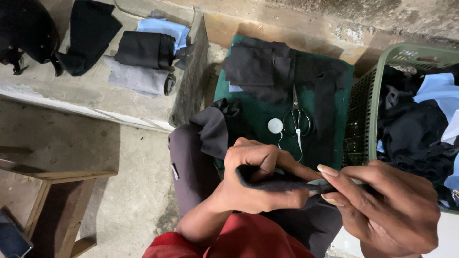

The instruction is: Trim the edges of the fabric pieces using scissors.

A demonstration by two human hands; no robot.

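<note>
The left hand (256, 179) is gripping a folded strip of black cloth (275, 184), while the right hand (382, 205) is pinching its right end between thumb and fingers, near the scissors (296, 119).

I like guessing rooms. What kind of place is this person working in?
Probably a small home sewing or tailoring corner. Scissors lie on a green cloth, a green plastic basket holds fabric pieces, and both hands work a dark cloth strip.
</note>
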